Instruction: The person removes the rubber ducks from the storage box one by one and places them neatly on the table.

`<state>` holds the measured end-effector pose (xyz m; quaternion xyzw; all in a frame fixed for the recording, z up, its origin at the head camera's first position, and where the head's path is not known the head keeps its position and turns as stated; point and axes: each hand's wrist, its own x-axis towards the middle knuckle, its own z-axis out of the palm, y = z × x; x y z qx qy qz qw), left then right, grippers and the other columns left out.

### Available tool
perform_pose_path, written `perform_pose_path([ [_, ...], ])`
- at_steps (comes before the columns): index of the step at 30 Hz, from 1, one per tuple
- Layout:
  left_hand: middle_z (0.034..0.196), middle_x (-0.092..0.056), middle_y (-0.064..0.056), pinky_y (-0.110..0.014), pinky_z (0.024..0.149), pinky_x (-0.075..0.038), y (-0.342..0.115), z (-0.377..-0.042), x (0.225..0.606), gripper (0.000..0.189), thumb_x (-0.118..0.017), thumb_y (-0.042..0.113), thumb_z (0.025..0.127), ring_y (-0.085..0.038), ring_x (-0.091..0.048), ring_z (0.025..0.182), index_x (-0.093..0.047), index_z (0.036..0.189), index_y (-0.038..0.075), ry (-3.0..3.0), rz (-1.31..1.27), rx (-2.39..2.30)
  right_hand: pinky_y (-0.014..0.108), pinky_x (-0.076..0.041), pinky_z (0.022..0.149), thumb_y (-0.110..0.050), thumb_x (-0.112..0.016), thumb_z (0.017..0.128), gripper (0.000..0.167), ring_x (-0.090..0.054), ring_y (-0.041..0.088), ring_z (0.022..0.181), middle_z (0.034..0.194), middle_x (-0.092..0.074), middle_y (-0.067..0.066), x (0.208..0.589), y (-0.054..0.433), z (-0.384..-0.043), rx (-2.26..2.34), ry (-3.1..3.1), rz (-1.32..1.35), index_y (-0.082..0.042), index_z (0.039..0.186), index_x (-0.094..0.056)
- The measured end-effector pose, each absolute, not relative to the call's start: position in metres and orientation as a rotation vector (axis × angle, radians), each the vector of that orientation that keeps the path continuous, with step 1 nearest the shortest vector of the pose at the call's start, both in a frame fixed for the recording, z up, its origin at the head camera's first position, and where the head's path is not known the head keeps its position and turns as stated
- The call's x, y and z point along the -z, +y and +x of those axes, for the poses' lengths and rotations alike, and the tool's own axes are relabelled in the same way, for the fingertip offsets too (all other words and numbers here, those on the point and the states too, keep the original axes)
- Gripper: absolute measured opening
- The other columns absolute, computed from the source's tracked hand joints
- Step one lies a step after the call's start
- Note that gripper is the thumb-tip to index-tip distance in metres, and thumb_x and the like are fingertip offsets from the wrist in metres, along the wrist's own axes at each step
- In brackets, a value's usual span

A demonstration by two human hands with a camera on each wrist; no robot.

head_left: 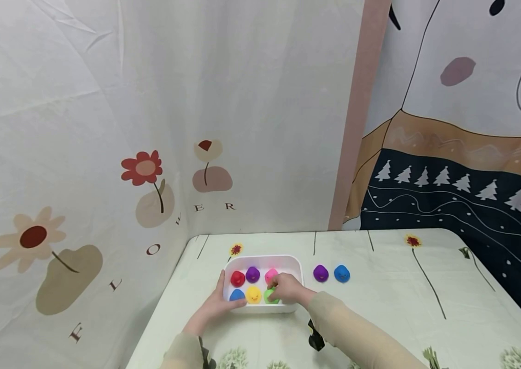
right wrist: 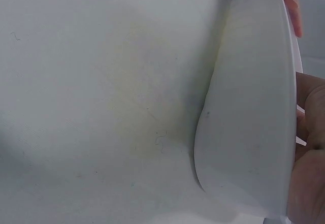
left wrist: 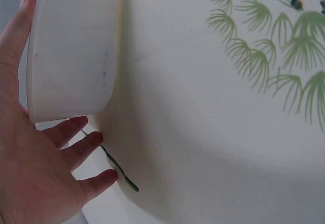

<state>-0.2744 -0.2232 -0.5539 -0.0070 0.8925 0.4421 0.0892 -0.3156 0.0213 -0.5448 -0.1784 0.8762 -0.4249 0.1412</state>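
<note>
A white plastic tray [head_left: 260, 309] stands on the table, holding several small round toys with pointed tops. My left hand [head_left: 217, 303] grips its front-left corner, thumb along the front rim and fingers around the left side. Inside the tray, my right hand [head_left: 289, 288] pinches the green toy [head_left: 269, 296] at the front right; its fingers partly cover that toy. Beside it in the front row are the yellow toy [head_left: 253, 294], which has a face, and a blue toy [head_left: 236, 294]. Behind sit a red toy [head_left: 237, 279], a purple toy [head_left: 253, 274] and a pink toy [head_left: 270, 275].
To the right of the tray, a second purple toy [head_left: 320, 273] and a second blue toy [head_left: 341, 273] lie on the flower-printed tablecloth [head_left: 380, 307]. Printed curtains [head_left: 265, 128] hang behind and to the left of the table.
</note>
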Motion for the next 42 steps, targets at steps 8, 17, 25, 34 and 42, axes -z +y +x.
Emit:
perform_pose_path([
  [8,0.155,-0.021,-0.026,-0.069,0.104,-0.025,-0.223,-0.274,0.554,0.122,-0.081,0.047,0.074,-0.05,-0.023,0.138,0.001,0.156,0.01,2.647,-0.019,-1.317,0.035,-0.051,0.079,-0.004,-0.08,0.072,0.021,-0.057,0.015,0.08,0.086,-0.065,-0.001,0.545,0.023,-0.316,1.261,2.541,-0.524,-0.004,0.09,-0.07],
  [17,0.155,-0.021,-0.027,-0.069,0.105,-0.025,-0.222,-0.275,0.555,0.121,-0.081,0.046,0.075,-0.05,-0.023,0.138,0.001,0.156,0.01,2.648,-0.007,-1.328,0.036,-0.05,0.08,-0.007,-0.08,0.072,0.024,-0.057,0.015,0.081,0.089,-0.067,0.002,0.541,0.027,-0.317,1.347,2.548,-0.582,-0.002,0.093,-0.071],
  [25,0.155,-0.022,-0.027,-0.069,0.104,-0.026,-0.223,-0.275,0.556,0.12,-0.081,0.044,0.076,-0.051,-0.024,0.138,0.001,0.156,0.009,2.651,-0.004,-1.323,0.033,-0.05,0.08,-0.01,-0.081,0.074,0.025,-0.057,0.013,0.082,0.091,-0.067,0.0,0.535,0.029,-0.32,1.385,2.507,-0.561,-0.005,0.095,-0.071],
  [34,0.155,-0.021,-0.028,-0.069,0.104,-0.025,-0.224,-0.275,0.555,0.12,-0.082,0.044,0.075,-0.051,-0.024,0.138,0.0,0.156,0.009,2.647,-0.014,-1.336,0.03,-0.052,0.077,-0.01,-0.08,0.076,0.022,-0.061,0.013,0.083,0.092,-0.069,-0.001,0.524,0.038,-0.323,1.407,2.495,-0.634,-0.006,0.096,-0.072],
  [42,0.155,-0.02,-0.027,-0.07,0.104,-0.025,-0.224,-0.275,0.554,0.121,-0.081,0.046,0.075,-0.051,-0.023,0.138,0.001,0.156,0.01,2.64,-0.022,-1.334,0.04,-0.052,0.086,-0.014,-0.081,0.077,0.023,-0.063,0.019,0.092,0.095,-0.069,0.0,0.511,0.05,-0.325,1.369,2.504,-0.6,-0.006,0.097,-0.072],
])
